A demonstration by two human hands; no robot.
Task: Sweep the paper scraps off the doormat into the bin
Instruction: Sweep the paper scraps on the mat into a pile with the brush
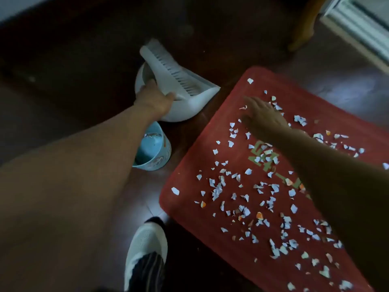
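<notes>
A red doormat [189, 207] lies on the dark floor at the right, strewn with several white and orange paper scraps [216, 191]. A white dustpan [189, 102] with a white brush [168, 66] lying in it sits on the floor left of the mat's far corner. My left hand [154, 98] grips the dustpan at its rim. My right hand [263, 114] hovers over the mat's far part with fingers spread, holding nothing. A small light-blue bin [151, 148] stands on the floor just below the dustpan, partly hidden by my left forearm.
My foot in a white and black shoe [145, 249] stands on the floor left of the mat's near corner. A wooden furniture leg [303, 26] rises at the top right, beside a white door frame [357, 24]. Dark wooden floor spreads to the left.
</notes>
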